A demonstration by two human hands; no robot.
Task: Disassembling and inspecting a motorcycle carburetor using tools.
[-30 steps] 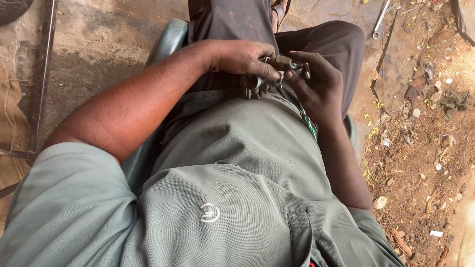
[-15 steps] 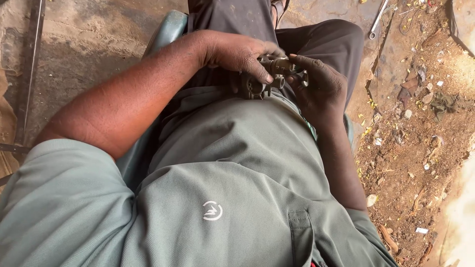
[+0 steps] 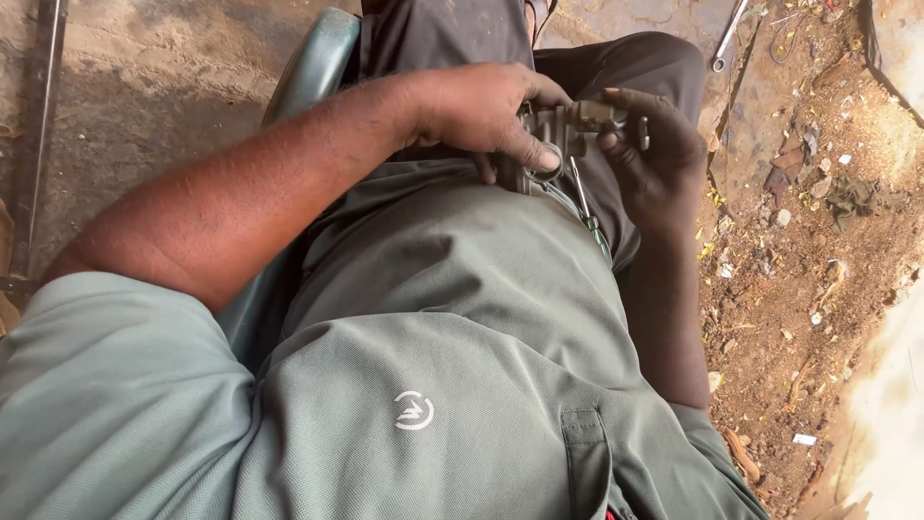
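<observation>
Over the lap, the left hand [image 3: 481, 111] is clamped around the small grey metal part [image 3: 563, 130], thumb pressing its round opening, while the right hand [image 3: 654, 159] pinches the far end and seems to hold a thin screwdriver [image 3: 585, 207] against it. Best done with the part braced firmly and the tool kept square

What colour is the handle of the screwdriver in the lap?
Green, on the screwdriver below the metal part; the head view shows it.
</observation>
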